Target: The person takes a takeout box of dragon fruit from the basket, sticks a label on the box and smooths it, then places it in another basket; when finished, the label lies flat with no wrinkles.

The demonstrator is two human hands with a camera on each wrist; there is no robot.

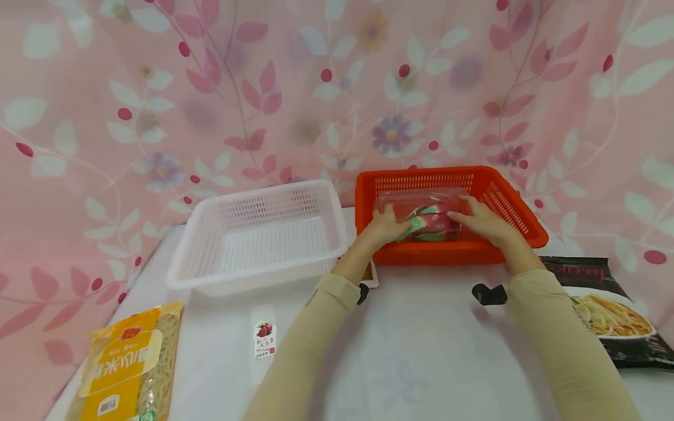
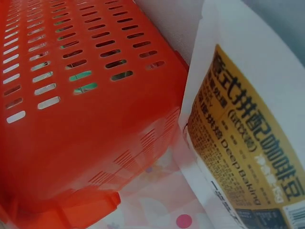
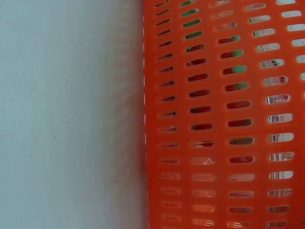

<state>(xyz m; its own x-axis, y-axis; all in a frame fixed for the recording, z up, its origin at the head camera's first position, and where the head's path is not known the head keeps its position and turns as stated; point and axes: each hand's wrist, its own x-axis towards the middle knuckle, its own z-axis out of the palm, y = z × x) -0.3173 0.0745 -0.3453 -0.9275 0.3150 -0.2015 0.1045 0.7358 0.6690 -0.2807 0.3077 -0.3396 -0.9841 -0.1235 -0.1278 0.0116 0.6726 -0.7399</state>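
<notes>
A clear plastic box (image 1: 402, 202) with pink and green dragon fruit (image 1: 436, 223) in it sits inside the red-orange basket (image 1: 437, 255) in the head view. My left hand (image 1: 387, 227) grips the box at its left side, thumb toward the fruit. On the opposite side my right hand (image 1: 485, 222) holds it, with the thumb over the front. The basket's slotted wall (image 2: 119, 100) fills much of the left wrist view, hiding that hand. Through the slots of the wall (image 3: 209, 152) in the right wrist view, bits of green and dark red show.
Left of it stands a white basket (image 1: 258, 279). A coffee bean bag (image 2: 238, 138) lies beside the red-orange basket, partly under my left forearm. A yellow noodle packet (image 1: 126, 362), a dragon fruit sticker (image 1: 265, 340) and a black noodle packet (image 1: 605, 310) lie on the table.
</notes>
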